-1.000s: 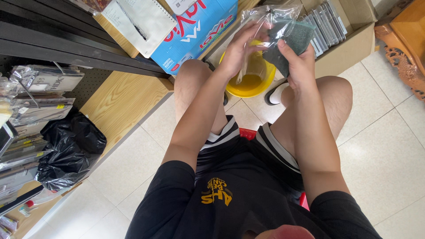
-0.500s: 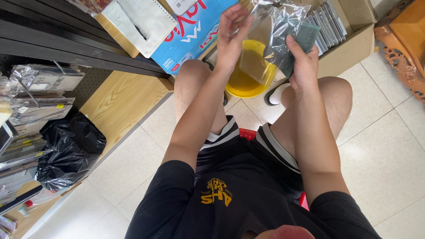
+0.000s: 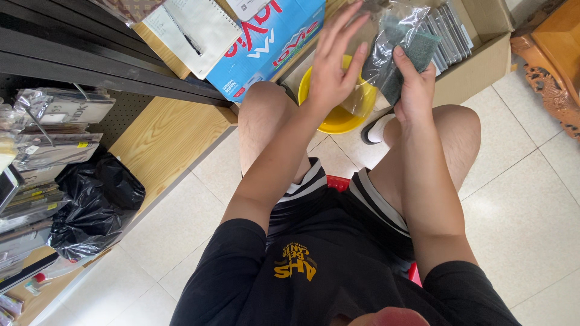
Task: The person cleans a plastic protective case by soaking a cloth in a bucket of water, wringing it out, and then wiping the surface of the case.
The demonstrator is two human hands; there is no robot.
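My right hand (image 3: 415, 90) pinches a crinkled clear plastic bag (image 3: 393, 42) holding a dark green scouring pad (image 3: 409, 51), raised above a round yellow basin (image 3: 338, 118). My left hand (image 3: 335, 66), fingers spread open and holding nothing, presses flat against the bag. A cardboard box (image 3: 477, 54) borders right; smooth floor tiles (image 3: 525, 199) lie open beyond my knees.

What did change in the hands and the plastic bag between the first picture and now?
The left hand let go of the clear plastic bag and now shows spread fingers, flat against it. The right hand still grips the bag with the dark green pad inside. The yellow bowl stayed below.
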